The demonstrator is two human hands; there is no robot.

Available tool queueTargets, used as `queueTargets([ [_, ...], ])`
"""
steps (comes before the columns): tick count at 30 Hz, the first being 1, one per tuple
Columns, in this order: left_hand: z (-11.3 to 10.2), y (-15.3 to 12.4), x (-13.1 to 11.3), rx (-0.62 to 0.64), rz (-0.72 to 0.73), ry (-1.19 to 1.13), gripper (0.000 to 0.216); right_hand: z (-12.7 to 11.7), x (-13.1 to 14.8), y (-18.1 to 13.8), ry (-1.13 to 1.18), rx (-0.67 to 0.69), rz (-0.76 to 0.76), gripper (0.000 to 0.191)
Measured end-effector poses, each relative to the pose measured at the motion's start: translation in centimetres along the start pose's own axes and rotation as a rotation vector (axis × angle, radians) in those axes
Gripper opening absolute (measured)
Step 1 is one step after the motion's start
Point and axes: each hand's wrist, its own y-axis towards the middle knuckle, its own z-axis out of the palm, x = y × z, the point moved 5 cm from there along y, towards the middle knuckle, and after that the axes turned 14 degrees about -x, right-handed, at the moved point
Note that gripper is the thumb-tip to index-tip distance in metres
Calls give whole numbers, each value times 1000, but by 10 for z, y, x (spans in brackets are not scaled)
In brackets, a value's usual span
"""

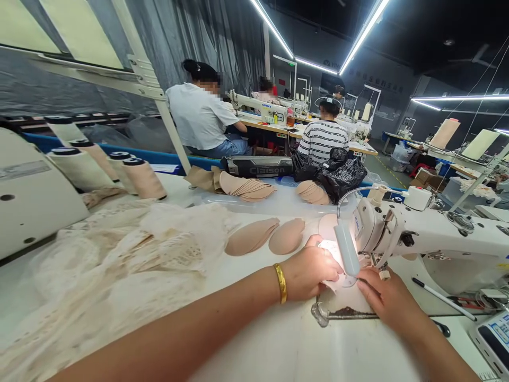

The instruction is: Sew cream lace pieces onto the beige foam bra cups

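A white sewing machine point(401, 225) stands at the right, with a small grey lamp point(347, 249) lighting its needle area. My left hand point(314, 268), with a gold bangle at the wrist, is closed on a pale fabric piece point(331, 253) left of the needle. My right hand point(384, 294) is on the other side, thumb and finger close together at the fabric's edge; its other fingers are partly hidden under the machine head. Beige cup-shaped pieces lie in a stack point(252, 236), with another beige cup piece point(287, 236) beside it.
Cream lace fabric point(131, 265) heaps over the table's left. Thread cones point(143, 178) stand behind it. More beige cups point(248, 187) and a black plastic bag point(342, 172) lie at the back. A white pen point(443, 298) rests at right. Co-workers point(207, 114) sit beyond.
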Motion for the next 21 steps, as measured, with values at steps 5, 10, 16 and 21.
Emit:
queueTargets([
  [5, 9, -1, 5, 14, -6, -3, 16, -6, -3, -1, 67, -94, 103, 23],
  [10, 1, 1, 0, -1, -23, 15, 18, -3, -12, -3, 125, -96, 197, 26],
  [16, -2, 1, -5, -13, -13, 27, 20, -4, -11, 0, 124, -71, 207, 27],
  [21, 8, -1, -1, -12, -4, 35, 15, -6, -8, 0, 135, -84, 186, 22],
])
